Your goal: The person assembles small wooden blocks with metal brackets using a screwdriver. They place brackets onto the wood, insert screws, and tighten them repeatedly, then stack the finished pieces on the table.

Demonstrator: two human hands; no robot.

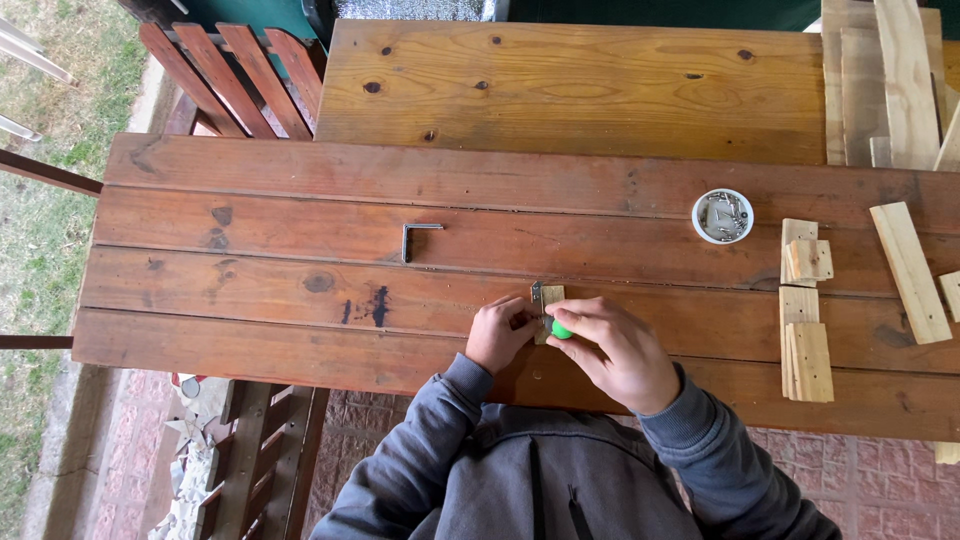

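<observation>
1. A small wood block (551,297) is pinned on the table (300,280) by the left hand (500,333), fingers curled shut on its edge.
2. A green-handled tool (562,329) is gripped tight in the right hand (620,350), at 3 o'clock of the block.
3. A metal bit (537,292) is already seated on the block; looks mid-fastening, not finished.
4. Untouched: hex key (415,237) at 10 o'clock, screw dish (722,216) and more blocks (806,320) at 2–3 o'clock.

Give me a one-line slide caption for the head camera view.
Both hands work a small wooden block on a plank table: left hand steadies it, right hand grips a green-handled tool.
</observation>
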